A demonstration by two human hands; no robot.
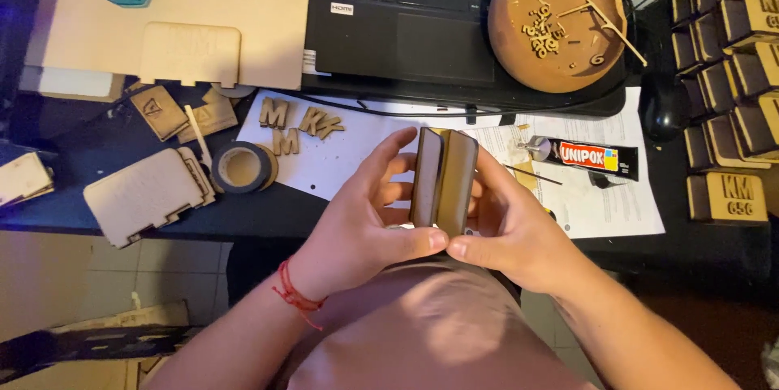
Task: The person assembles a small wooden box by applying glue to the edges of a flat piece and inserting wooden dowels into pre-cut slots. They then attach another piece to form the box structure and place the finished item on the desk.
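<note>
You hold a small wooden box piece [443,179] in both hands, just above your lap and at the near edge of the dark desk [97,146]. It looks like two flat wooden panels standing up side by side. Your left hand [365,228] wraps around its left side, with the thumb pressed at the bottom. Your right hand [511,228] holds the right side, and its thumb meets the other thumb at the bottom. Both hands are closed tight on the piece.

On the laptop [406,25] sits a round brown bowl [558,21]. Inside the bowl are many tiny wooden letters and numbers [542,29] in a little pile, and a thin wooden stick [621,29] that leans out over the rim.

A tube of glue [588,155] lies on white paper [357,155] to the right of your hands. Some bigger wooden letters [296,124] lie on the paper to the left, next to a roll of dark tape [241,168]. At the far right, small wooden boxes [730,81] are stacked in rows. I cannot tell what is in them.
</note>
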